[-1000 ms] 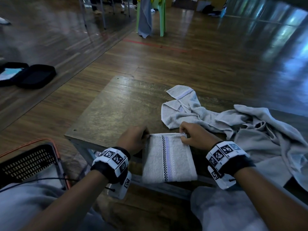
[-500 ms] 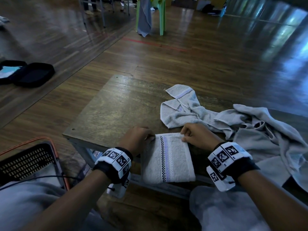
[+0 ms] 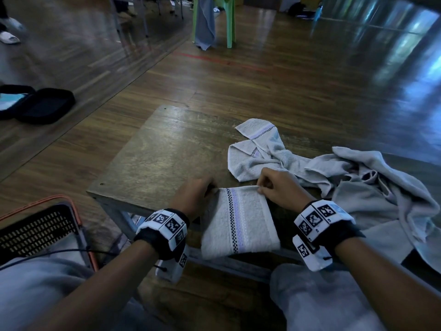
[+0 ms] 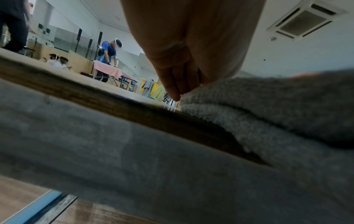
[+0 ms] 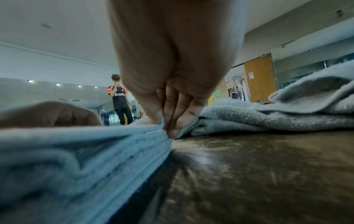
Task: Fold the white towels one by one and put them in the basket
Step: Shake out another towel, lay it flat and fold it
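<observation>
A folded white towel [image 3: 238, 223] with a checked stripe lies at the near edge of the low wooden table [image 3: 152, 158], its near part hanging over the edge. My left hand [image 3: 198, 194] pinches its far left corner [image 4: 191, 94]. My right hand [image 3: 274, 187] pinches the far right corner, fingers and thumb closed on the stacked layers [image 5: 157, 133]. Unfolded white towels [image 3: 262, 151] lie crumpled on the table's right side, a bigger heap [image 3: 381, 187] further right. The dark basket [image 3: 38, 230] with an orange rim stands on the floor at my lower left.
My knees sit under the table's near edge. A black open case [image 3: 40, 103] lies on the wooden floor far left. A green plastic chair [image 3: 214, 17] with cloth on it stands beyond the table. Other people stand far off in the hall.
The hands and the folded towel have barely moved; both hands still pinch the far corners. The view has shifted slightly.
</observation>
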`<state>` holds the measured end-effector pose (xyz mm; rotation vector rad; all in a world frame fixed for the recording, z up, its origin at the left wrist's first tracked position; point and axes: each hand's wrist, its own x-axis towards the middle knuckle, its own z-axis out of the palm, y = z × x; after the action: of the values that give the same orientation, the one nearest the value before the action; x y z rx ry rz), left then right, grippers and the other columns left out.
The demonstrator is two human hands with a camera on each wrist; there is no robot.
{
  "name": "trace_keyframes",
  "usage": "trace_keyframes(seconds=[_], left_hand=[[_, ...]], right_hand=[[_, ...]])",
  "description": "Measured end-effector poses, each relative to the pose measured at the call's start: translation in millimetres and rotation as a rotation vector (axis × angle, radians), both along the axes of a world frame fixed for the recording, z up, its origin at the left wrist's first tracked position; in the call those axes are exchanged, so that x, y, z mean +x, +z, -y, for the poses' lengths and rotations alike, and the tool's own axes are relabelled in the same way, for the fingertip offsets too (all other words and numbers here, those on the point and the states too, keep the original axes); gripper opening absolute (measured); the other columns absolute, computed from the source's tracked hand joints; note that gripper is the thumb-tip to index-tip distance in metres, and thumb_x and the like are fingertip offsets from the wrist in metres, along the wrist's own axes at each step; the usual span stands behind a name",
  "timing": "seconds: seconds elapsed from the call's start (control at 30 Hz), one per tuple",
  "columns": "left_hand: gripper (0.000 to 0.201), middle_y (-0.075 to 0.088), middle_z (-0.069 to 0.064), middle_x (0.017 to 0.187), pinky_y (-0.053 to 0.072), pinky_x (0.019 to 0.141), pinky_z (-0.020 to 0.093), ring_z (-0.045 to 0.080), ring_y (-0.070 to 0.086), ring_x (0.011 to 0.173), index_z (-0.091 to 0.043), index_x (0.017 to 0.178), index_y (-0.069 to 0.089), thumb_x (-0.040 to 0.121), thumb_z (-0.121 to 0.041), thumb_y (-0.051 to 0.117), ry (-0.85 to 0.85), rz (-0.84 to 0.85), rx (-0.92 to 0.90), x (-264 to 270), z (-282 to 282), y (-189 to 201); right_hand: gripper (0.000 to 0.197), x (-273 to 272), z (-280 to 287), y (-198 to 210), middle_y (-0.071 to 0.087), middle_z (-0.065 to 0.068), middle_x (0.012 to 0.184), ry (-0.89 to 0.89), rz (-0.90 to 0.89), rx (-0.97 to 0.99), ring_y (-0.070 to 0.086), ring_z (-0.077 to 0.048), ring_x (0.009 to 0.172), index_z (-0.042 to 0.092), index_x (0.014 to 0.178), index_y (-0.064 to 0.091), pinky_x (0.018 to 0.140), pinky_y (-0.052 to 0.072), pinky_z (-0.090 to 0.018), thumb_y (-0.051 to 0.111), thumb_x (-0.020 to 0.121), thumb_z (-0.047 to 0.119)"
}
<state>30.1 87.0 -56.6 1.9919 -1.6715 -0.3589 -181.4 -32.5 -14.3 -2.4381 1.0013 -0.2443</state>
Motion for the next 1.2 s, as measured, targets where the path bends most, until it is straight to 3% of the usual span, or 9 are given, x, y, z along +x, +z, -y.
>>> trace_keyframes(seconds=[0.03,0.13,0.23,0.33,0.43,0.53,0.63,0.87,1.2], left_hand=[[0.008,0.068,0.006,0.091,0.048,0.071,0.037,0.024,0.061,0.084,-0.015,0.093,0.062,0.088,-0.020,0.057,0.002,-0.003,0.010,0.3,0.4,-0.5],[0.011,0.066,0.006,0.096,0.045,0.076,0.036,0.027,0.060,0.089,-0.015,0.095,0.061,0.089,-0.021,0.055,0.016,0.045,0.017,-2.0,-0.9,1.8],[0.013,0.061,0.001,0.105,0.031,0.085,0.034,0.022,0.054,0.100,-0.018,0.099,0.060,0.090,-0.019,0.050,0.027,0.196,-0.032,-8.4,-9.6,12.8],[0.023,0.063,-0.004,0.107,0.029,0.089,0.034,0.019,0.057,0.101,-0.023,0.101,0.061,0.091,-0.022,0.041,-0.029,0.274,-0.018,-23.3,-26.0,24.9],[0.062,0.058,-0.002,0.127,0.031,0.096,0.036,0.019,0.052,0.117,-0.023,0.121,0.054,0.082,-0.048,0.014,-0.092,0.280,0.092,-41.7,-41.9,17.5],[0.086,0.030,-0.001,0.153,0.023,0.108,0.037,0.014,0.024,0.141,-0.019,0.144,0.030,0.076,-0.061,-0.001,-0.070,0.273,0.170,-53.5,-49.4,1.2],[0.087,0.013,-0.001,0.157,0.015,0.114,0.043,0.012,0.010,0.145,-0.018,0.149,0.014,0.077,-0.062,-0.004,-0.032,0.269,0.213,-54.1,-46.1,-9.0],[0.084,0.005,-0.002,0.158,0.006,0.116,0.051,0.010,0.003,0.145,-0.019,0.150,0.007,0.079,-0.063,-0.002,-0.005,0.268,0.203,-46.7,-37.0,-15.5],[0.084,-0.007,0.001,0.158,-0.008,0.114,0.053,0.015,-0.007,0.145,-0.019,0.150,-0.001,0.082,-0.069,-0.001,0.033,0.258,0.273,-28.8,-32.2,-14.6]], right_hand=[[0.013,1.0,-0.2,-1.7,0.062,0.004,0.078,-0.003,0.003,-0.010,0.058,-0.006,0.072,0.018,0.084,0.053,0.063,0.043,-0.011,0.065,0.083,0.013],[0.008,2.5,-2.9,-8.1,0.063,0.001,0.082,0.022,-0.027,-0.065,0.060,-0.015,0.077,0.019,0.082,0.059,0.072,0.053,-0.036,0.063,0.083,0.012],[0.010,1.4,-13.5,-10.1,0.059,-0.002,0.096,0.052,-0.087,-0.240,0.057,-0.018,0.088,0.013,0.087,0.069,0.074,0.050,-0.039,0.060,0.087,0.017],[0.023,-2.7,-30.3,-6.6,0.058,-0.003,0.107,0.106,-0.183,-0.443,0.053,-0.024,0.100,0.012,0.095,0.071,0.081,0.044,-0.039,0.052,0.091,0.026],[0.044,-5.3,-46.8,-9.3,0.045,0.001,0.136,0.074,-0.357,-0.297,0.039,-0.018,0.125,0.018,0.126,0.054,0.097,0.033,-0.038,0.033,0.097,0.044],[0.062,-8.2,-63.3,-18.4,0.018,0.001,0.156,0.032,-0.402,-0.140,0.018,-0.016,0.141,0.020,0.146,0.024,0.110,0.022,-0.041,0.024,0.095,0.055],[0.065,-6.5,-72.4,-32.1,0.003,-0.001,0.159,-0.018,-0.404,-0.145,0.008,-0.017,0.145,0.021,0.149,0.010,0.114,0.016,-0.041,0.019,0.095,0.056],[0.059,-1.7,-73.1,-41.2,-0.007,0.007,0.158,-0.101,-0.369,-0.114,-0.005,-0.015,0.145,0.025,0.149,0.003,0.117,0.004,-0.046,0.016,0.097,0.050],[0.053,-5.6,-59.4,-37.6,0.003,0.008,0.158,-0.124,-0.313,-0.146,0.000,-0.014,0.145,0.024,0.149,0.011,0.116,0.005,-0.042,0.018,0.100,0.041]])
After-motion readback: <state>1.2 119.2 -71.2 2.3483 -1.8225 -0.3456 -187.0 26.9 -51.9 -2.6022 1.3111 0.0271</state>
